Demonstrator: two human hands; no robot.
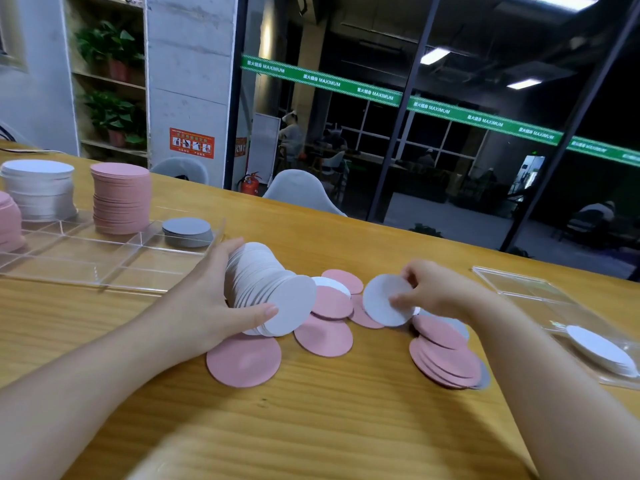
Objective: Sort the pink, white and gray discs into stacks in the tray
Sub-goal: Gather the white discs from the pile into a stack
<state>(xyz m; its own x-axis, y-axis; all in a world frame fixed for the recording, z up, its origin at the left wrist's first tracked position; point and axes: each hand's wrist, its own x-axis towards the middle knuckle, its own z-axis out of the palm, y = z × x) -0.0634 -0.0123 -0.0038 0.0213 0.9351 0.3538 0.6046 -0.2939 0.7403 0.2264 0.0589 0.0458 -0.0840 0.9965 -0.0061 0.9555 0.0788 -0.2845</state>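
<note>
Left hand curls around a tilted fan of thin white discs on the table. Right hand pinches one white disc. Flat pink discs lie between and beneath both hands. Clear tray beyond the left hand holds white, pink and gray stacks.
</note>
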